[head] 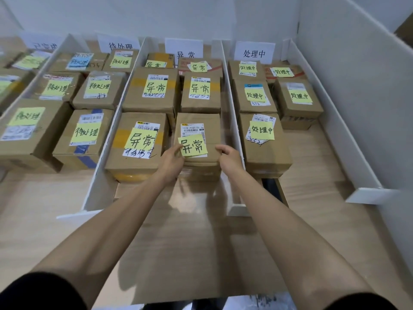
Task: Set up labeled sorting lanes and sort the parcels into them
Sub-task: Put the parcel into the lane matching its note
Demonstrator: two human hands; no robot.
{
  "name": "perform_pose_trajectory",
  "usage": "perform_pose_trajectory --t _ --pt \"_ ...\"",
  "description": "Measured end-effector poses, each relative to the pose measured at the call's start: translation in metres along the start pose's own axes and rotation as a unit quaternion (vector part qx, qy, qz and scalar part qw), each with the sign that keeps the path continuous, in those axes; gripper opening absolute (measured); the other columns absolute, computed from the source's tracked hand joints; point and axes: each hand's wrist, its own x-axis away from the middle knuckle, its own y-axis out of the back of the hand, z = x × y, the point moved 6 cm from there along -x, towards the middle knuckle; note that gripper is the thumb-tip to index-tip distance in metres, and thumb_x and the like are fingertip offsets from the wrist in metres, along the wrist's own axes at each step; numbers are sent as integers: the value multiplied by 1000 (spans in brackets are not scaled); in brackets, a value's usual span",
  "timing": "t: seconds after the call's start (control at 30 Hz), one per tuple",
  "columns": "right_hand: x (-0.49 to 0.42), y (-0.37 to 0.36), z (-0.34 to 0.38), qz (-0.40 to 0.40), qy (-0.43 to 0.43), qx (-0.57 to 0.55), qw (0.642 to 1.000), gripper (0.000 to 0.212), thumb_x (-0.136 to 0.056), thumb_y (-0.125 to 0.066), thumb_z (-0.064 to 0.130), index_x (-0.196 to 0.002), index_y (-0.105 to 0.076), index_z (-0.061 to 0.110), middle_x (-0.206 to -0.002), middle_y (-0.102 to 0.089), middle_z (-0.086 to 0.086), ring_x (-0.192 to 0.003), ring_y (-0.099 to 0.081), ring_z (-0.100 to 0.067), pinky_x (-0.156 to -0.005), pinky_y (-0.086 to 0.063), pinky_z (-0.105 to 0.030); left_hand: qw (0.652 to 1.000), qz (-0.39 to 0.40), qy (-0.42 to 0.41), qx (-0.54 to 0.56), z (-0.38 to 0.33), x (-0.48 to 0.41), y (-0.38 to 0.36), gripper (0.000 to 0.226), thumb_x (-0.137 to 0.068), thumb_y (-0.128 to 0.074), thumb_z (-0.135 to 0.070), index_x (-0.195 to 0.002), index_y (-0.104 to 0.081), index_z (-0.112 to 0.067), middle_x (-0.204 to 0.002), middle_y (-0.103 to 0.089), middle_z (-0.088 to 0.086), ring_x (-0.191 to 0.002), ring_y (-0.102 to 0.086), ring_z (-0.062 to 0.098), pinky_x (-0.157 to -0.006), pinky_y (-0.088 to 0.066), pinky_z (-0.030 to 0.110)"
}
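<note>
A brown cardboard parcel [201, 128] with a yellow sticky note reading 异常 sits at the near end of the third lane, on top of another box. My left hand [172, 159] grips its near left corner and my right hand [229, 158] grips its near right corner. Beside it on the left lies another parcel [138, 142] with the same yellow note. The lane's white sign [184, 49] at the back also reads 异常. Several more labeled parcels fill the lane behind.
White dividers [102, 157] split the wooden floor into lanes. The left lanes hold parcels marked 待处理 [86, 133]. The right lane, under a sign 处理中 [254, 52], holds several parcels [263, 139]. A white wall panel [357, 108] bounds the right side.
</note>
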Motion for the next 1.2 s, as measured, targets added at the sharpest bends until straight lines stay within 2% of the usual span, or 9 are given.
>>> perform_pose_trajectory --t 0.07,0.13,0.33,0.47,0.57,0.7,0.9,1.07,1.2 --pt "-1 3 4 1 8 10 1000 49 -92 -32 -7 -127 -57 17 -141 -50 -1 -108 -57 -16 -72 -51 -30 1000 -12 0 11 -2 2 6 41 -95 -43 -5 -135 -49 -10 -111 -62 12 -70 -51 19 -57 -43 24" --pt "1 7 11 -2 22 6 1000 42 -96 -35 -2 -129 -55 16 -141 -48 -3 -104 -53 -12 -68 -45 -20 1000 -26 -9 9 -8 6 15 37 -95 -44 -6 -130 -52 -5 -99 -61 7 -74 -50 17 -53 -39 18" --pt "14 11 48 8 74 15 997 34 -99 -43 10 -130 -55 13 -134 -53 -2 -115 -53 -16 -77 -43 -15 998 -68 0 -3 -29 20 51 32 -94 -49 -16 -123 -59 -12 -123 -61 7 -110 -54 21 -85 -39 23" --pt "31 3 83 41 125 28 991 30 -100 -44 17 -128 -55 13 -118 -54 5 -89 -55 -3 -53 -40 -4 996 -86 -24 -19 -45 31 92 35 -96 -45 -20 -128 -53 -11 -126 -57 10 -104 -56 24 -84 -43 28" --pt "41 -8 110 44 190 65 979 32 -99 -46 20 -128 -57 15 -126 -57 2 -108 -51 -10 -82 -39 -19 992 -115 -39 -42 -53 43 128 36 -98 -42 -21 -131 -49 -10 -122 -56 5 -80 -53 15 -66 -39 24" --pt "60 -36 142 83 247 91 961 29 -100 -45 20 -126 -58 13 -129 -56 -1 -114 -51 -14 -92 -40 -26 982 -160 -63 -80 -54 68 178 37 -97 -41 -23 -130 -51 -11 -127 -57 8 -109 -55 25 -86 -41 30" --pt "96 -91 184 137 309 119 934 31 -102 -40 21 -128 -56 18 -136 -52 3 -104 -52 -7 -79 -38 -18 963 -240 -35 -114 -39 117 245 37 -97 -40 -18 -132 -50 -6 -132 -55 14 -122 -49 30 -92 -37 31" --pt "142 -157 210 195 360 131 903 32 -101 -42 20 -129 -56 15 -137 -53 -1 -123 -50 -18 -92 -37 -25 934 -326 -18 -148 -18 169 310 38 -99 -39 -19 -133 -48 -4 -133 -53 17 -122 -49 32 -96 -38 36" --pt "179 -207 227 230 399 142 876 31 -100 -42 20 -127 -58 15 -137 -53 -1 -120 -49 -15 -93 -39 -26 911 -376 -1 -169 4 209 361 39 -99 -38 -20 -134 -47 -4 -138 -50 15 -126 -46 30 -101 -37 37"
